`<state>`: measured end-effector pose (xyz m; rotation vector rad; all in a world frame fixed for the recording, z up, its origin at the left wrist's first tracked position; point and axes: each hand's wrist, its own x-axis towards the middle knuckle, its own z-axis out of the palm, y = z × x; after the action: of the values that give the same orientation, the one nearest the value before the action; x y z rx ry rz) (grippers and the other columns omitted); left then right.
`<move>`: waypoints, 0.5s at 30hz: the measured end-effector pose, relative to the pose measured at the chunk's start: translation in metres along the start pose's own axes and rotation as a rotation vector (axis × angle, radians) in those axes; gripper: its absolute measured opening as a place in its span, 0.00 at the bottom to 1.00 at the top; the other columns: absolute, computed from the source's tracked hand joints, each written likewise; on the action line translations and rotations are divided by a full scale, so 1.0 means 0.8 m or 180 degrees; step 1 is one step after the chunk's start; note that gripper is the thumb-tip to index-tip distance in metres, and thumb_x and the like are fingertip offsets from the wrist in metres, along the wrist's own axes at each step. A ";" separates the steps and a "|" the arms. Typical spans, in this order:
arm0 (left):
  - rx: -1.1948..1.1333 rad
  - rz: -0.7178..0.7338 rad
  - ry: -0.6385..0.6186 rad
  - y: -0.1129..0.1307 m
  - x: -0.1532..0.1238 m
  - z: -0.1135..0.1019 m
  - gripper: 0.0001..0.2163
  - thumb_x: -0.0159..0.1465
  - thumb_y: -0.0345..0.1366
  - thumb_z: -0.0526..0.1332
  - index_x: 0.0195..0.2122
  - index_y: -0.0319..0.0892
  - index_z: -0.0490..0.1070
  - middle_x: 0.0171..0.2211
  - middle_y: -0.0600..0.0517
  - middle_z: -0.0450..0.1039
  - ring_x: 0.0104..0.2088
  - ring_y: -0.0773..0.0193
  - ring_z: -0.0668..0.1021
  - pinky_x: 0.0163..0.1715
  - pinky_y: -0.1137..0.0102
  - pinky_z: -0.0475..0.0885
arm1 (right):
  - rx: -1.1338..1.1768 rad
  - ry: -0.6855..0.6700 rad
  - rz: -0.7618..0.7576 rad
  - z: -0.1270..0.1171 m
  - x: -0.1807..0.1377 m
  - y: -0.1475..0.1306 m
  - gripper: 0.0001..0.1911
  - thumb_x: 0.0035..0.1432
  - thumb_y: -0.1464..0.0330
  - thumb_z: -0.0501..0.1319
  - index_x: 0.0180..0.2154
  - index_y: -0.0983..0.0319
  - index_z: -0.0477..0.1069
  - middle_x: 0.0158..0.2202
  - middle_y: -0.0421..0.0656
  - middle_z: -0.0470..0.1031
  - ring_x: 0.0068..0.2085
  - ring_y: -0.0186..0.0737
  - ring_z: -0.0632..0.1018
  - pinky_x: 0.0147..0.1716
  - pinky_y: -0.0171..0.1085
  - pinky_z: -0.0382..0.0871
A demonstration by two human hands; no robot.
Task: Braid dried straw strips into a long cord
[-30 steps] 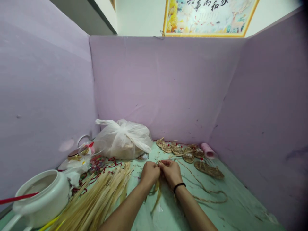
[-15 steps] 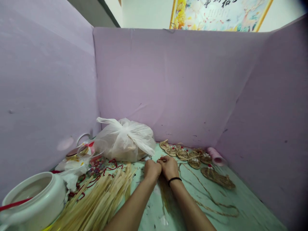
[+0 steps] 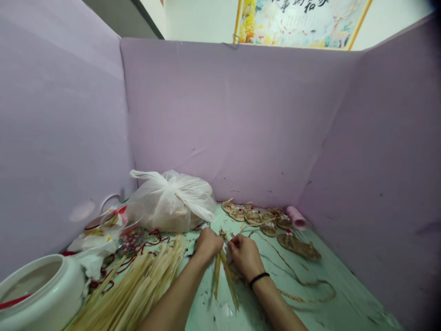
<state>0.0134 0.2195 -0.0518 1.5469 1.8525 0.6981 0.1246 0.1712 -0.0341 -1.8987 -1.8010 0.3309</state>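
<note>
Close together at the middle of the table are my left hand (image 3: 208,243) and my right hand (image 3: 245,258), the right one with a dark band at its wrist. Between them is a small knotted piece of straw (image 3: 223,235), from which flat straw strips (image 3: 227,281) hang toward me in a V. My left fingers are curled closed at its left side, gripping the straw. On its right side my right thumb and fingers pinch together on a strand, mostly hidden. A twisted straw cord (image 3: 303,281) lies in a loop beyond my right wrist.
Loose straw strips (image 3: 138,280) lie left of my left arm, beside a white pot (image 3: 44,289). Behind are a tied plastic bag (image 3: 172,202) and red cord (image 3: 155,236). Woven straw slippers (image 3: 299,246) and a pink spool (image 3: 295,218) sit back right. Purple partitions (image 3: 220,119) enclose the table.
My hands have moved apart from touching, uncovering the knotted straw and the hanging strips between them. The view has turned slightly right.
</note>
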 end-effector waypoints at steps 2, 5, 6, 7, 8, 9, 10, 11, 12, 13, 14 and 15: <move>0.0071 0.0106 -0.0049 0.000 0.000 -0.002 0.04 0.43 0.29 0.57 0.13 0.39 0.64 0.16 0.49 0.65 0.25 0.61 0.71 0.24 0.72 0.60 | 0.0015 -0.0021 -0.0037 -0.002 -0.007 -0.002 0.10 0.51 0.74 0.54 0.26 0.66 0.73 0.28 0.48 0.76 0.31 0.39 0.75 0.28 0.31 0.57; 0.0141 0.0248 -0.0114 -0.001 0.001 -0.003 0.06 0.44 0.28 0.55 0.12 0.39 0.62 0.14 0.52 0.62 0.23 0.63 0.69 0.21 0.73 0.58 | 0.0013 -0.0055 -0.0067 -0.007 -0.018 -0.005 0.10 0.49 0.76 0.54 0.25 0.66 0.73 0.27 0.48 0.76 0.31 0.39 0.74 0.28 0.31 0.56; 0.0149 0.0269 -0.0130 -0.001 0.001 -0.003 0.06 0.44 0.28 0.55 0.12 0.40 0.62 0.14 0.52 0.60 0.22 0.63 0.69 0.21 0.73 0.57 | 0.0030 -0.0079 -0.0067 -0.008 -0.022 -0.005 0.09 0.49 0.76 0.54 0.25 0.66 0.73 0.27 0.48 0.76 0.30 0.38 0.74 0.27 0.31 0.56; 0.0147 0.0287 -0.0131 -0.001 0.001 -0.003 0.06 0.44 0.28 0.55 0.12 0.40 0.61 0.13 0.53 0.59 0.21 0.64 0.68 0.20 0.73 0.56 | 0.0051 -0.0107 -0.0078 -0.010 -0.026 -0.004 0.09 0.49 0.75 0.54 0.25 0.66 0.73 0.27 0.48 0.76 0.29 0.38 0.74 0.27 0.31 0.56; 0.0137 0.0300 -0.0130 -0.001 0.002 -0.003 0.06 0.44 0.28 0.55 0.12 0.40 0.61 0.13 0.53 0.58 0.21 0.64 0.68 0.20 0.73 0.56 | 0.0067 -0.0132 -0.0099 -0.012 -0.030 -0.003 0.09 0.49 0.75 0.53 0.25 0.66 0.73 0.27 0.48 0.76 0.29 0.37 0.73 0.26 0.31 0.55; 0.0123 0.0309 -0.0129 -0.001 0.002 -0.003 0.06 0.44 0.28 0.55 0.12 0.40 0.61 0.12 0.54 0.57 0.20 0.65 0.67 0.20 0.73 0.55 | 0.0072 -0.0148 -0.0124 -0.014 -0.034 -0.002 0.09 0.49 0.75 0.53 0.26 0.66 0.72 0.27 0.48 0.76 0.28 0.37 0.73 0.26 0.31 0.55; 0.0109 0.0322 -0.0140 -0.001 0.003 -0.003 0.07 0.44 0.28 0.55 0.12 0.40 0.60 0.12 0.54 0.56 0.21 0.65 0.67 0.19 0.74 0.55 | 0.0061 -0.0153 -0.0155 -0.016 -0.038 -0.002 0.09 0.49 0.75 0.53 0.26 0.66 0.72 0.27 0.48 0.76 0.29 0.37 0.73 0.26 0.31 0.55; 0.0093 0.0330 -0.0159 -0.002 0.004 -0.003 0.07 0.44 0.28 0.54 0.11 0.41 0.59 0.12 0.54 0.56 0.21 0.65 0.68 0.19 0.74 0.55 | 0.0034 -0.0154 -0.0188 -0.018 -0.040 -0.001 0.09 0.49 0.76 0.53 0.26 0.65 0.72 0.28 0.48 0.76 0.29 0.37 0.73 0.26 0.31 0.55; 0.0069 0.0335 -0.0177 -0.002 0.005 -0.003 0.07 0.44 0.28 0.54 0.11 0.41 0.59 0.12 0.54 0.56 0.21 0.64 0.68 0.19 0.74 0.55 | -0.0008 -0.0169 -0.0214 -0.020 -0.042 -0.001 0.09 0.49 0.76 0.53 0.26 0.65 0.72 0.28 0.48 0.76 0.30 0.37 0.73 0.27 0.31 0.55; 0.0040 0.0325 -0.0193 -0.003 0.006 -0.002 0.08 0.44 0.28 0.54 0.11 0.41 0.58 0.12 0.54 0.56 0.22 0.64 0.68 0.19 0.74 0.55 | -0.0068 -0.0203 -0.0236 -0.022 -0.042 -0.001 0.09 0.48 0.77 0.53 0.26 0.65 0.72 0.28 0.48 0.76 0.30 0.37 0.73 0.27 0.31 0.55; -0.0003 0.0300 -0.0205 -0.003 0.007 -0.002 0.08 0.43 0.27 0.54 0.11 0.41 0.57 0.11 0.54 0.56 0.22 0.64 0.68 0.19 0.74 0.55 | -0.0151 -0.0238 -0.0254 -0.025 -0.041 -0.001 0.09 0.48 0.77 0.53 0.26 0.65 0.72 0.28 0.48 0.76 0.30 0.37 0.73 0.27 0.31 0.55; -0.0073 0.0274 -0.0208 -0.003 0.007 -0.001 0.08 0.43 0.27 0.54 0.11 0.42 0.57 0.11 0.54 0.56 0.22 0.64 0.68 0.19 0.74 0.55 | -0.0260 -0.0256 -0.0256 -0.027 -0.038 -0.001 0.09 0.48 0.77 0.53 0.26 0.64 0.72 0.28 0.48 0.76 0.31 0.38 0.74 0.27 0.31 0.55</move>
<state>0.0106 0.2248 -0.0535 1.6233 1.7334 0.6969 0.1319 0.1370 -0.0201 -1.8859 -1.9656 0.3140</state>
